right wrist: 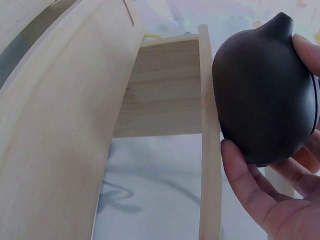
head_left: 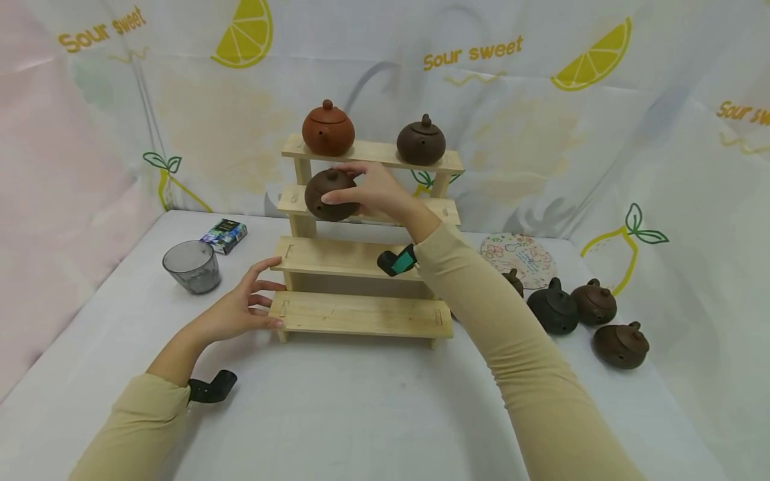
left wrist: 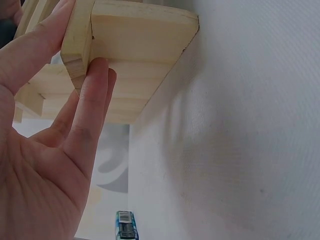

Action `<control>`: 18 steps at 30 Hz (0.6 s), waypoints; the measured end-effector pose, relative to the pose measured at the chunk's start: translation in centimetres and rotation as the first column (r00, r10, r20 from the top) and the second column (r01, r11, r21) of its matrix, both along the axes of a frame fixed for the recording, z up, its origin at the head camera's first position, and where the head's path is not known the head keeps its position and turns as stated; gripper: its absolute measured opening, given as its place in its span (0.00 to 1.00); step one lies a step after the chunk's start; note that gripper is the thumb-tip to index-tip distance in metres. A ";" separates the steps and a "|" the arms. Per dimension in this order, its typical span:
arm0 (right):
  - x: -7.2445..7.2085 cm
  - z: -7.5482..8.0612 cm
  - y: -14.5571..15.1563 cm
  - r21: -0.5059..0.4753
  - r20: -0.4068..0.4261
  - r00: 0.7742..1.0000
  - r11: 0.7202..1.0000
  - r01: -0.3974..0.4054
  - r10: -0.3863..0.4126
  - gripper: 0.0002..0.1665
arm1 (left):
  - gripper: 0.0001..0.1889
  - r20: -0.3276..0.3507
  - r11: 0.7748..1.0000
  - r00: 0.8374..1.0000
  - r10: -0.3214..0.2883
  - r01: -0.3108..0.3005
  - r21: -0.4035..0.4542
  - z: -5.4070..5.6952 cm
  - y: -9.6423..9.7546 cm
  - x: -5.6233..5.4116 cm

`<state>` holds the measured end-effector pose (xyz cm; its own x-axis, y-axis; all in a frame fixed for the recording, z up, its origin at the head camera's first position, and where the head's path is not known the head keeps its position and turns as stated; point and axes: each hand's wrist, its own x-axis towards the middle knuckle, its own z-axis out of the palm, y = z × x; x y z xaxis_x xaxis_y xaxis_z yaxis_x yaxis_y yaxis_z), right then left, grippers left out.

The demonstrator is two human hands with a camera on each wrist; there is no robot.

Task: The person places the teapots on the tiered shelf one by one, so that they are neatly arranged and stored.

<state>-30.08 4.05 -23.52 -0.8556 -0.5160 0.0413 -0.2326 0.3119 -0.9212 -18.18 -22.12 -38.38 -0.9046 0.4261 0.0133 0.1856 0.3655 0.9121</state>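
Observation:
My right hand (head_left: 383,192) grips a dark brown teapot (head_left: 325,194) around its body, at the left end of the stand's second shelf from the top. In the right wrist view this teapot (right wrist: 265,95) is right against a shelf edge, its spout pointing up. At the left end of the wooden tiered stand (head_left: 361,314), my left hand (head_left: 237,308) holds the lower shelf ends. The left wrist view has its fingers (left wrist: 90,110) on both sides of a board (left wrist: 77,47). A reddish-brown teapot (head_left: 328,131) and another dark brown teapot (head_left: 421,143) sit on the top shelf.
Several dark teapots (head_left: 621,346) stand on the table at right, one partly behind my right sleeve (head_left: 505,341). A round patterned mat (head_left: 520,257) lies behind them. At left are a grey glass cup (head_left: 192,267) and a small box (head_left: 224,235). A printed cloth (head_left: 361,67) hangs behind.

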 end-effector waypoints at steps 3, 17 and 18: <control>-0.1 -0.1 -0.4 0.022 -0.046 0.999 1.000 0.008 -0.007 0.37 | 0.56 0.002 1.000 1.000 0.001 -0.001 -0.004 0.1 0.0 0.0; -0.2 -1.4 -1.4 -0.033 -0.176 0.980 0.996 0.086 -0.090 0.33 | 0.56 0.006 1.000 1.000 0.007 -0.007 -0.005 0.1 0.0 0.1; -0.1 -1.5 -1.3 -0.040 -0.182 0.979 0.995 0.088 -0.094 0.33 | 0.56 0.005 1.000 1.000 0.006 -0.006 -0.006 0.1 0.0 0.1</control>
